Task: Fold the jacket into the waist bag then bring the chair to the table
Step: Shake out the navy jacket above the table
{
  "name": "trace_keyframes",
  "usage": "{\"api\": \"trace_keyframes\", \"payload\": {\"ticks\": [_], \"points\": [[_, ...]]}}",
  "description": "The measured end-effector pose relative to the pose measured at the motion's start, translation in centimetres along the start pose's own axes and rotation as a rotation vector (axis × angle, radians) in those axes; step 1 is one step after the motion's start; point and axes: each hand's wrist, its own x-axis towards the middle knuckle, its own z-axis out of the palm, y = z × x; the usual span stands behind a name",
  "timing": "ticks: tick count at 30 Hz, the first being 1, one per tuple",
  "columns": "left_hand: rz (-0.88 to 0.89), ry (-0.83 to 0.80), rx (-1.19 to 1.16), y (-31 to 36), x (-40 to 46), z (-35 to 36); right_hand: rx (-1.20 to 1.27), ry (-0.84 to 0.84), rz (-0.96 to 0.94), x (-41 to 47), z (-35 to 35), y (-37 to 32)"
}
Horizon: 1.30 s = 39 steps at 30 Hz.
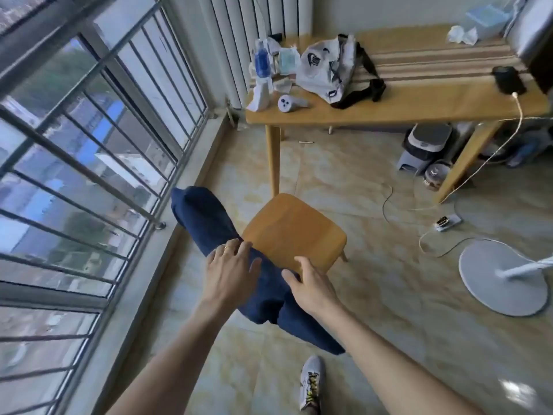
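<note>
Barred window (74,145) fills 9 to 11 o'clock. Fan base (502,277) on floor at 3 o'clock, power strip (447,223) just beside it. Small stool (419,163) at 2 o'clock. White sneaker (312,381) at 6 o'clock.

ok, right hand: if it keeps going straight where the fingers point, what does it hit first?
Probably the wooden chair seat: the right hand already rests on the navy jacket at the seat's near edge, fingers aimed across it. Depth is uncertain.
</note>
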Motion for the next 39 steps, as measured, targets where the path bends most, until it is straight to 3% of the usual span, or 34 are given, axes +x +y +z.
{"api": "trace_keyframes", "payload": {"ticks": [4, 7, 11, 17, 21, 25, 29, 31, 34, 37, 39], "points": [[-0.013, -0.05, -0.022, -1.5, 3.8, 2.7, 0.146, -0.075, 0.249, 4.3, 2.4, -0.2], [-0.006, -0.078, -0.065, -1.8, 4.8, 3.8, 0.198, 0.007, 0.319, 5.7, 2.8, 0.3], [0.025, -0.042, -0.102, -1.7, 6.1, 2.9, 0.405, 0.073, 0.18, 5.6, -0.9, -1.7], [0.169, 0.023, -0.169, 1.5, 7.9, -0.8, 0.577, -0.046, -0.103, -0.6, -11.4, -5.1], [0.405, -0.121, -0.017, 6.1, 8.0, -2.9, 0.621, -0.028, -0.216, -6.5, -18.3, -4.4], [0.399, -0.224, -0.009, 12.6, 6.0, -4.3, 0.614, 0.007, -0.233, -11.7, -25.2, -1.3], [0.474, 0.026, -0.253, 19.6, 2.8, -7.4, 0.289, -0.145, -0.078, -15.6, -31.9, 2.7], [0.602, 0.158, -0.306, 23.4, 0.7, -9.8, 0.092, -0.116, 0.003, -16.0, -34.4, 4.6], [0.793, 0.326, -0.274, 29.1, -2.6, -13.5, -0.08, 0.042, -0.153, -14.7, -37.7, 6.7], [0.881, 0.379, -0.33, 33.9, -4.6, -15.6, -0.086, -0.097, -0.294, -13.0, -40.8, 7.6], [0.851, 0.41, -0.367, 36.2, -5.0, -16.4, -0.063, -0.09, -0.359, -12.6, -42.7, 7.9]]}}
